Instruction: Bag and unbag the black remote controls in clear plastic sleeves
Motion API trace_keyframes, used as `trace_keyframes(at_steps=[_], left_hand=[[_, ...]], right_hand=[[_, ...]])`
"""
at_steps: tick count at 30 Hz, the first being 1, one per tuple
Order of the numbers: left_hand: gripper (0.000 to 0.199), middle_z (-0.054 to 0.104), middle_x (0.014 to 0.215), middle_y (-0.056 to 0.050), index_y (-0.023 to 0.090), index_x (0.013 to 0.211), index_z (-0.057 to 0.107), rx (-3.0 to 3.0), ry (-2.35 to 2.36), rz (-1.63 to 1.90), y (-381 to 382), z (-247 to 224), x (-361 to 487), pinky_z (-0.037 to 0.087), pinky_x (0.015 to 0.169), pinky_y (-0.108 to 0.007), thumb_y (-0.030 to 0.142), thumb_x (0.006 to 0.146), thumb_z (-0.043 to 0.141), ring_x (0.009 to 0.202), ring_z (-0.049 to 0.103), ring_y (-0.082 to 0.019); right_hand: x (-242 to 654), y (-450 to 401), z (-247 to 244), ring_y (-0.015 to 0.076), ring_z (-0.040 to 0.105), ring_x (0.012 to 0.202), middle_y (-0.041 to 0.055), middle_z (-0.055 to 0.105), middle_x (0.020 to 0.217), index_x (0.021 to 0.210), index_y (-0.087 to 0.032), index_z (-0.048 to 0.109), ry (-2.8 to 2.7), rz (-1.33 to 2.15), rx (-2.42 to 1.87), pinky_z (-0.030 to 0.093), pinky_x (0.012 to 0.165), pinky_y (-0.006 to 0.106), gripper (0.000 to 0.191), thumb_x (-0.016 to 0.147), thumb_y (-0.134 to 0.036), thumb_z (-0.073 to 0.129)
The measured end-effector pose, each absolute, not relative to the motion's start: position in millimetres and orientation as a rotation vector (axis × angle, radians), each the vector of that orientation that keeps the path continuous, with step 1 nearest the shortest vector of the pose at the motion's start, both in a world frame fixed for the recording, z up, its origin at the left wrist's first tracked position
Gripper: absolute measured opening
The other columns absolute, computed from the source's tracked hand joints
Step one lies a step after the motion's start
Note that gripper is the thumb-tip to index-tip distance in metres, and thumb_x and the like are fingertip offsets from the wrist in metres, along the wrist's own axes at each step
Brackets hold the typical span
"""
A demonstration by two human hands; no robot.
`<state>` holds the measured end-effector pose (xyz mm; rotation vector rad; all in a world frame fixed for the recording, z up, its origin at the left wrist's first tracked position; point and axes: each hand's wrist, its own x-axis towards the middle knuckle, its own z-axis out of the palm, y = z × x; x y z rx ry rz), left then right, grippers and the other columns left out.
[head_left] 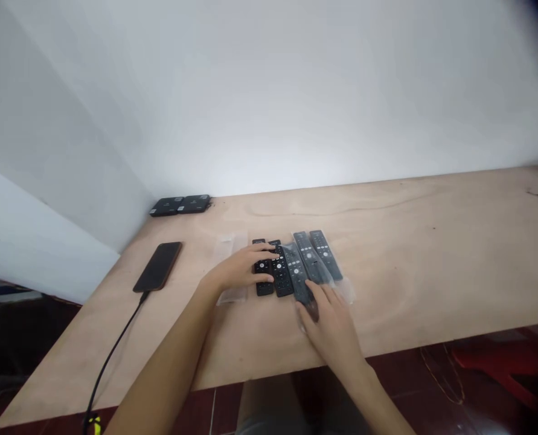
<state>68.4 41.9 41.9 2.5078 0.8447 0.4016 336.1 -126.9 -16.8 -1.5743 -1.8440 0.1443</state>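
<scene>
The fingers of the left hand are lying spread and flat across two bare black remote controls, not clamping them. The fingers of the right hand are curling over the lower end of a remote sleeved in clear plastic, though I cannot tell whether they are gripping it. Just beyond those right fingers, two more sleeved remotes are lying close together, their plastic nearly touching. Just left of the left fingers, a clear plastic sleeve is lying partly under the palm. Farther left, a smartphone is resting on the plywood worktop, with its black cable trailing over the edge, and two flat black boxes are sitting by the wall. The main risk appears to be slippery plastic: sleeves sliding against each other could be knocking the row askew, and a remote pushed toward the near edge could be falling to the floor.
</scene>
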Motion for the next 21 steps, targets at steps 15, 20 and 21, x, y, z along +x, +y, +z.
trace_keyframes(at_steps=[15,20,21], left_hand=[[0.095,0.048,0.176,-0.017,0.033,0.157,0.068,2.525,0.835,0.401,31,34,82,0.042,0.132,-0.068,0.068,0.074,0.098,0.162,0.045,-0.048],[0.094,0.047,0.175,-0.019,0.030,0.156,0.068,2.531,0.855,0.406,29,36,84,0.040,0.131,-0.069,0.068,0.076,0.098,0.160,0.046,-0.049],[0.095,0.047,0.175,-0.020,0.029,0.157,0.068,2.531,0.854,0.406,29,36,85,0.040,0.131,-0.069,0.068,0.076,0.098,0.160,0.046,-0.049]], right_hand=[[330,-113,-10,0.0354,0.072,0.104,0.0114,0.079,0.109,0.125,-0.021,0.069,-1.631,0.387,-1.641,0.060,0.088,0.048,0.029,0.099,-0.035,0.071],[339,-116,-4,0.0336,0.079,0.111,0.0124,0.081,0.122,0.132,-0.023,0.068,-1.431,0.606,-1.564,0.064,0.095,0.048,0.033,0.102,-0.038,0.064],[343,-117,-3,0.0341,0.079,0.114,0.0133,0.082,0.125,0.132,-0.023,0.070,-1.386,0.595,-1.544,0.064,0.098,0.048,0.034,0.103,-0.041,0.064]])
